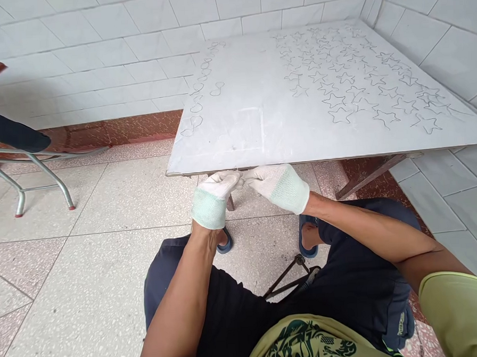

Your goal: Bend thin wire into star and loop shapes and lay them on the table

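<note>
My left hand (216,193) and my right hand (276,185) wear white knit gloves and meet fingertip to fingertip just under the near edge of a white board (251,114). Both pinch something thin between them, probably a wire (240,179); it is too small to tell for sure. The board lies flat on a low wooden support. Several wire stars (339,82) are spread over its right half. A few looped wire shapes (202,90) run along its left edge.
I sit with dark shorts and blue sandals (308,239) on a speckled tile floor. A dark metal tool (289,279) lies between my knees. A metal-legged stool (26,168) with someone's dark-clothed leg stands at the left. White tiled walls close the back and right.
</note>
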`<state>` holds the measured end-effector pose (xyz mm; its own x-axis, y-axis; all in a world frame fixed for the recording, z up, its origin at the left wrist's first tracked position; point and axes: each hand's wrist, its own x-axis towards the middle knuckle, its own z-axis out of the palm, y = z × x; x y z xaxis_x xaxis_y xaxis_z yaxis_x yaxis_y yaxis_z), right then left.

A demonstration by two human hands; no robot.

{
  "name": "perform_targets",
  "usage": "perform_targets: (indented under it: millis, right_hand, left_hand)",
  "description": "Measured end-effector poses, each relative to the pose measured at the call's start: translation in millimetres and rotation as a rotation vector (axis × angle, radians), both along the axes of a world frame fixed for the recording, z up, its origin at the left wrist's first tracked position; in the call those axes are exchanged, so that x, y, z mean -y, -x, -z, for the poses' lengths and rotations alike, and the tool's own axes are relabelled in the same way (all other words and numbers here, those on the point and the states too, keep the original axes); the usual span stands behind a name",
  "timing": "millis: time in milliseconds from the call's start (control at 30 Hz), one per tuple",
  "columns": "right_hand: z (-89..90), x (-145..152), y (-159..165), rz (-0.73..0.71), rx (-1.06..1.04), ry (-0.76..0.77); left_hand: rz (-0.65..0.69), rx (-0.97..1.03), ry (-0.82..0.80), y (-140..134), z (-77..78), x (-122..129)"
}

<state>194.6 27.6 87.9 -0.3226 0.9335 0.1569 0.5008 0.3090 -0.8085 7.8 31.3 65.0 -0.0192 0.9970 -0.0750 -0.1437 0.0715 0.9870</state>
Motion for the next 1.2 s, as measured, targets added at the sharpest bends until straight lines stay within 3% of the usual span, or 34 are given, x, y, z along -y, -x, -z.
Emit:
perform_targets:
  millis: [100, 267, 367, 700, 833, 1200]
  right_hand:
    - [3.3, 0, -1, -0.025, -0.026, -0.052]
    - [4.1, 0, -3, -0.077, 0.042, -0.101]
    - [4.5, -2, -6, -0.113, 0.045, -0.114]
    - [-2.0, -10, -24, -0.171, 0.028, -0.017]
    - [-1.8, -12, -26, -0.16, 0.014, 0.029]
    - [-2.1, -6, -15, -0.091, 0.218, -0.06]
  left_hand:
    - [-0.014, 0.075, 0.044, 0, 2.2, -4]
    - [0.175, 0.121, 0.055, 8, 9.1, -9]
    - [0.222, 0.101, 0.038, 12, 11.6, -10]
    - [0.115, 0.093, -0.008, -1, 11.6, -2]
    - [0.147, 0.176, -0.015, -2, 10.2, -3]
    - [0.174, -0.115, -0.001, 12, 7.0, 1]
